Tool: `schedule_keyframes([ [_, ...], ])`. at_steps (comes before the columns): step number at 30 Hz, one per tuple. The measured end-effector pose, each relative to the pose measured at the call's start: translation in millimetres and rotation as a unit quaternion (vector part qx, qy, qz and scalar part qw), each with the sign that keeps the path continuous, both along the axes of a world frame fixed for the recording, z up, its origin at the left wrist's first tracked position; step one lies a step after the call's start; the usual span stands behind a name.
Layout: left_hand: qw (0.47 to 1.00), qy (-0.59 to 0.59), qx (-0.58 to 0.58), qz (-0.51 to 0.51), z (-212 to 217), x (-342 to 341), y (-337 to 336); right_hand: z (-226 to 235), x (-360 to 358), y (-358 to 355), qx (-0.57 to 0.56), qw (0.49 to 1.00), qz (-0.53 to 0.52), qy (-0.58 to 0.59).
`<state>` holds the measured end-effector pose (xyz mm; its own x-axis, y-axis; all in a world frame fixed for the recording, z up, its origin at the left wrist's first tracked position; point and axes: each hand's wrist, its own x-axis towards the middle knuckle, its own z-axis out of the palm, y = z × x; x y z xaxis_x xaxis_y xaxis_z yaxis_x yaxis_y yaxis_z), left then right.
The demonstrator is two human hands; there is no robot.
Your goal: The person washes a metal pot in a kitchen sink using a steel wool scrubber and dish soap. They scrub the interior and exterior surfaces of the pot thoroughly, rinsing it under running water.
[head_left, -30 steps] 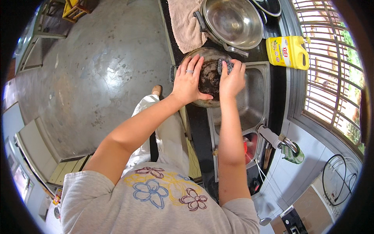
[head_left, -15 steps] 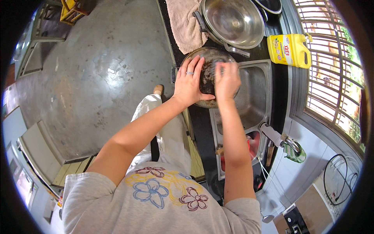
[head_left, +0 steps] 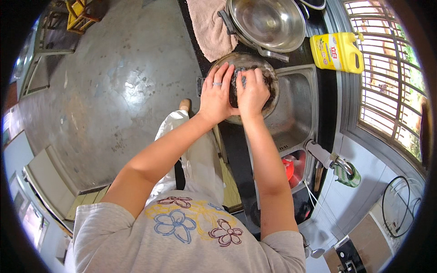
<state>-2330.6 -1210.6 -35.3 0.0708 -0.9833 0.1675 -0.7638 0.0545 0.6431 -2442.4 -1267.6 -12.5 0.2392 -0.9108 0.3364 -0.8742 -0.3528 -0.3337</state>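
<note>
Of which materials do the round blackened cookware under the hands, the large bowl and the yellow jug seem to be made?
Round blackened cookware: probably metal; dull brownish-grey rim, dark patchy middle; exact metal unclear.
Large bowl: likely stainless steel; smooth, shiny, with bright reflections.
Yellow jug: apparently plastic; opaque, evenly coloured, with a moulded-looking handle.

you get bright daylight from the barred window [head_left: 398, 86] on your right, its outdoor view partly burnt to white, with glare on the grey floor [head_left: 116, 98] and a glint in the steel bowl [head_left: 267, 25]. shadow dulls part of the tiled wall [head_left: 348, 207], and your fisheye view bends straight edges toward a dark, vignetted rim.
</note>
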Motion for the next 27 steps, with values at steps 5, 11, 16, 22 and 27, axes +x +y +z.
schedule_keyframes([
  [5, 0.999, 0.027, 0.028, -0.003, 6.9, -2.9, -0.2, -5.4, -18.3, -32.0, -0.046, 0.992, -0.11, -0.037],
  [11, 0.999, 0.024, 0.025, -0.003, 9.8, -2.3, 0.0, -4.0, -35.0, -36.4, -0.034, 0.995, -0.088, -0.013],
  [16, 1.0, 0.006, 0.018, -0.004, 2.7, -2.2, 1.0, -2.1, -6.0, 13.6, 0.054, 0.997, 0.03, -0.041],
  [22, 0.998, 0.058, 0.002, -0.004, 0.7, 2.9, 7.1, -6.1, -36.7, -25.7, -0.022, 0.996, -0.038, -0.073],
  [27, 0.992, 0.108, 0.028, 0.058, -12.1, -3.1, 27.1, -4.0, -31.8, -12.8, 0.0, 0.996, 0.014, -0.086],
])
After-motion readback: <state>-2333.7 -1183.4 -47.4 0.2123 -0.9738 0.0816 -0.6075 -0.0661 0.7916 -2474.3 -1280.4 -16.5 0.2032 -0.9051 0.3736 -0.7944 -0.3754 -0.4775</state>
